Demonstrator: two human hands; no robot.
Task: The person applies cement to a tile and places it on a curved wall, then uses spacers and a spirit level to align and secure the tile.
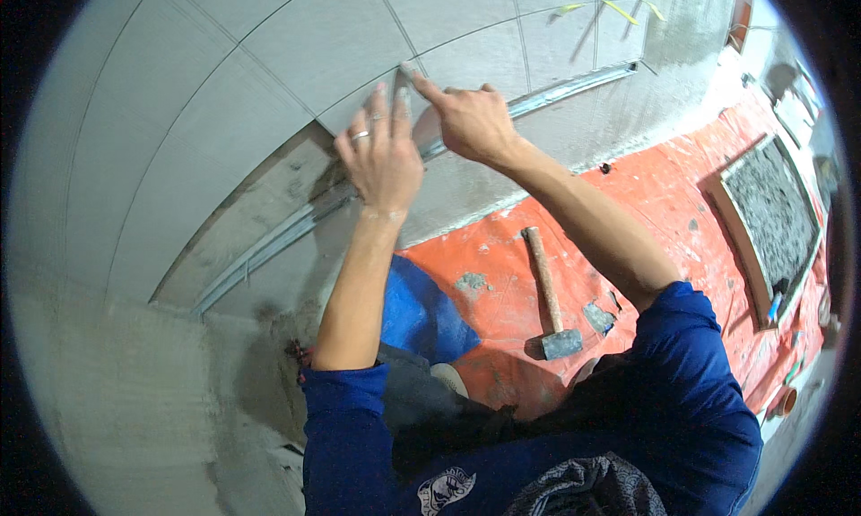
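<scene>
Patterned cloth (592,487) bunches nearest. The person's left hand (384,162), fingers slightly apart, covers part of a wall tile (345,115); their right hand (473,121), index finger extended, others curled, points at its upper right corner. A hammer (543,283) lies near the wall-side edge of the orange sheet (646,182).

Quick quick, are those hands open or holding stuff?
Left hand: open, fingers stretched toward the wall tiles, nothing seen in it.
Right hand: index finger out, others curled; can't tell if they hold anything.
</scene>
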